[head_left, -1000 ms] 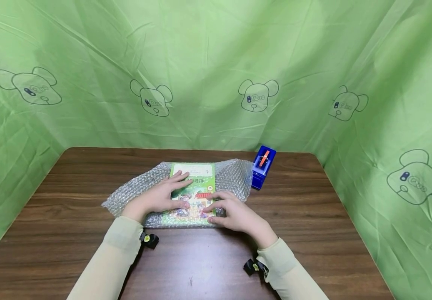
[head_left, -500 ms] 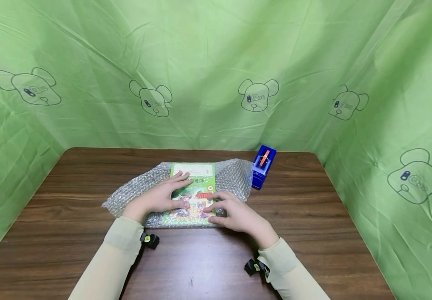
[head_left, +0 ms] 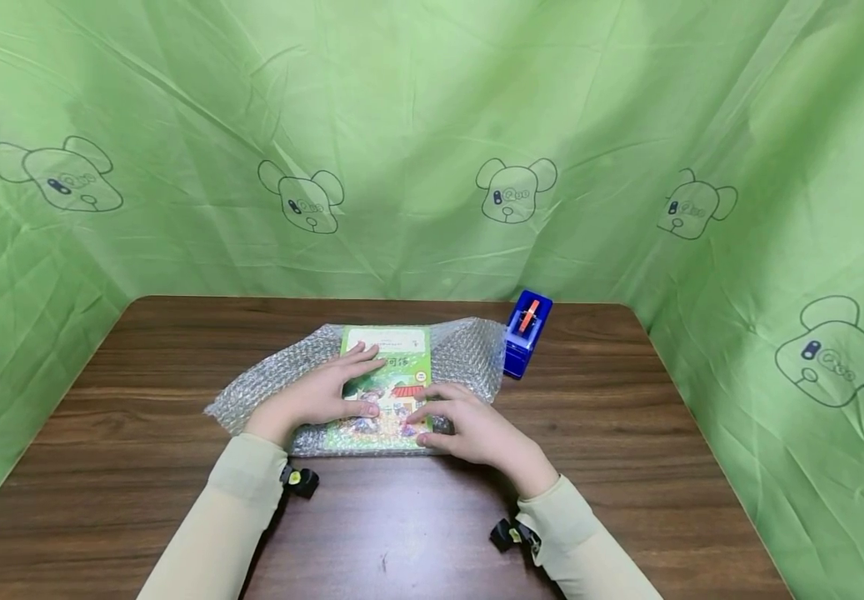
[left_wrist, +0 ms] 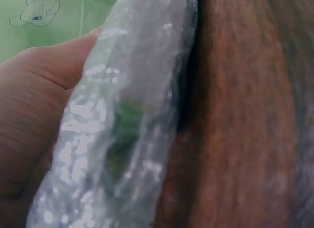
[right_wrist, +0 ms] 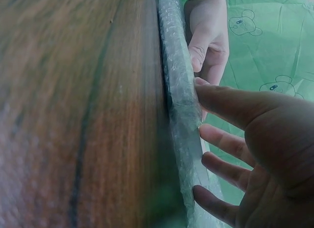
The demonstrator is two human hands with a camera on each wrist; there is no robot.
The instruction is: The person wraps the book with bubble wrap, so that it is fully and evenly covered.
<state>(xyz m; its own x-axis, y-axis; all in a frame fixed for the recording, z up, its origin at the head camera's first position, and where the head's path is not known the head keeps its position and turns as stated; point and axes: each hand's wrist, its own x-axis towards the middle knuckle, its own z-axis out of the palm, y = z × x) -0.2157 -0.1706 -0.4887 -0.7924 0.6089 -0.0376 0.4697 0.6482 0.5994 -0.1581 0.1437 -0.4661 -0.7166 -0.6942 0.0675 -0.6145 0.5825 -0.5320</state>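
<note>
A green picture-covered book (head_left: 390, 383) lies flat on the table, with bubble wrap (head_left: 469, 358) spread out past both its sides and along its near edge. My left hand (head_left: 319, 392) rests on the left part of the book, its fingers spread and the thumb lying across the cover. On the lower right of the cover, my right hand (head_left: 469, 425) touches the book with its fingertips, fingers apart and slightly bent. In the right wrist view several fingertips meet the top face of the wrapped book. The left wrist view shows the bubble wrap (left_wrist: 113, 120) close up along its near edge.
A blue tape dispenser (head_left: 526, 333) with an orange part stands just right of the bubble wrap, touching or nearly touching it. The brown wooden table (head_left: 611, 467) ends at a green curtain (head_left: 417, 150) at the back and sides.
</note>
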